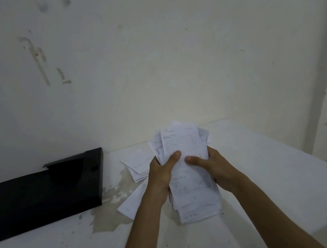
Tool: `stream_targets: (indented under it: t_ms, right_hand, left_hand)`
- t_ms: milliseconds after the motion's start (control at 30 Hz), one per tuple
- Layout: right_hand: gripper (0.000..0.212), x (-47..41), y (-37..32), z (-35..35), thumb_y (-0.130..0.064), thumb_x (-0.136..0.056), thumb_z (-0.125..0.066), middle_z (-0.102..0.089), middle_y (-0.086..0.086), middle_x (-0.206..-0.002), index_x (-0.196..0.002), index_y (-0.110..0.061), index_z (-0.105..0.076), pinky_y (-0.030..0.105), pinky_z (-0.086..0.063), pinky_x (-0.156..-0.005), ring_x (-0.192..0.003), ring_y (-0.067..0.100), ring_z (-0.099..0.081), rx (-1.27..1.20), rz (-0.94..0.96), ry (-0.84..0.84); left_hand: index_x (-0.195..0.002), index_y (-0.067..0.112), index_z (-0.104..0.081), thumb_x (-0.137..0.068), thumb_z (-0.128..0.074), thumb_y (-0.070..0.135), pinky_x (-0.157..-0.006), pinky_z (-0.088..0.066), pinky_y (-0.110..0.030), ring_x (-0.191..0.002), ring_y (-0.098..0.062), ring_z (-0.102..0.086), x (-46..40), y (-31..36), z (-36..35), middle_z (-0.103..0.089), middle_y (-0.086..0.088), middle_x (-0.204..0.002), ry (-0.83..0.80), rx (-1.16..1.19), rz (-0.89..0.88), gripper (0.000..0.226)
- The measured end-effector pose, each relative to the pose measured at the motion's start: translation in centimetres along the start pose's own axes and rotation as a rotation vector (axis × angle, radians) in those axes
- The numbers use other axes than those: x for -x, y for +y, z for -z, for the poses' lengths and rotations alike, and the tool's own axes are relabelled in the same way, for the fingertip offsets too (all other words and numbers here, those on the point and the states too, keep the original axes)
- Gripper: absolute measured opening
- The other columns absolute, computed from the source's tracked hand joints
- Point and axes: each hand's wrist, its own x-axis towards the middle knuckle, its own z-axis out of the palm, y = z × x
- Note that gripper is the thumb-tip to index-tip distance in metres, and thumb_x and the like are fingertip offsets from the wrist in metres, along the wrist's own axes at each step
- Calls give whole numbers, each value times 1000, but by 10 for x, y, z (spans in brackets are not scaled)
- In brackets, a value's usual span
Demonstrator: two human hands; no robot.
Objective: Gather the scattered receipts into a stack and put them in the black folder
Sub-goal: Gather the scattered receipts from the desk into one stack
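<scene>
From the head camera, both hands hold a thick bundle of receipts (187, 163) upright over the white worktop (275, 169), a little right of centre. The left hand (162, 174) wraps the bundle's left edge with its thumb pressed across the front sheet; the right hand (211, 167) mirrors it on the right edge, thumb also on the front. Each grip is curled round the paper, squeezing from both sides, probably to square up the ragged edges, since sheets jut out unevenly at top and bottom.

Not everything is collected. A few loose receipts (137, 165) lie on the worktop at about ten o'clock from the hands, and one slip (133, 203) sits at about eight o'clock, partly under the left wrist.

The black folder (35, 196) rests flat at nine o'clock, well apart from the bundle, against the wall (147, 61). I can't tell whether it is open.
</scene>
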Motion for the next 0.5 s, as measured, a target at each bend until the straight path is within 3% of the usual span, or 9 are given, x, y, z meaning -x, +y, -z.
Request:
stream_targets:
  t_ms: [133, 233, 300, 400, 500]
  right_hand:
    - [40, 3, 16, 9, -23, -88, -76, -74, 5, -121, -126, -18, -63, 43, -59, -92, -107, 23, -73, 23, -41, 63]
    - [36, 6, 34, 25, -22, -86, -78, -74, 7, -119, -119, -16, -67, 33, -62, -81, -100, 22, -74, 20, -67, 255]
    - [39, 7, 46, 35, -21, -86, -78, -73, 8, -119, -122, -11, -66, 30, -60, -75, -100, 23, -73, 33, -78, 370]
    - [40, 5, 59, 42, -18, -88, -76, -71, 12, -120, -125, -7, -64, 37, -58, -81, -100, 28, -70, 19, -100, 446]
    - [39, 3, 63, 41, -17, -89, -75, -70, 12, -122, -125, -7, -64, 45, -58, -91, -105, 31, -69, 83, -83, 450]
  left_hand:
    - [-111, 19, -68, -88, -73, 29, -85, -59, -33, -99, -21, -73, 2, -3, 18, -76, -4, -108, 9, -124, -45, 26]
    - [-109, 18, -67, -92, -68, 32, -74, -52, -18, -96, -18, -70, 0, -16, 59, -72, -3, -108, 167, -414, -98, 23]
    - [-115, 21, -65, -90, -67, 42, -85, -52, -26, -107, -21, -65, -1, -31, 94, -68, 3, -112, 279, -794, -130, 33]
    - [-137, 24, -51, -83, -51, 71, -110, -38, -43, -131, -23, -49, -1, -56, 127, -55, 1, -141, 209, -1340, -65, 72]
    - [-146, 24, -42, -86, -47, 71, -115, -27, -40, -139, -22, -37, -1, -63, 129, -43, 1, -152, 172, -1495, -83, 76]
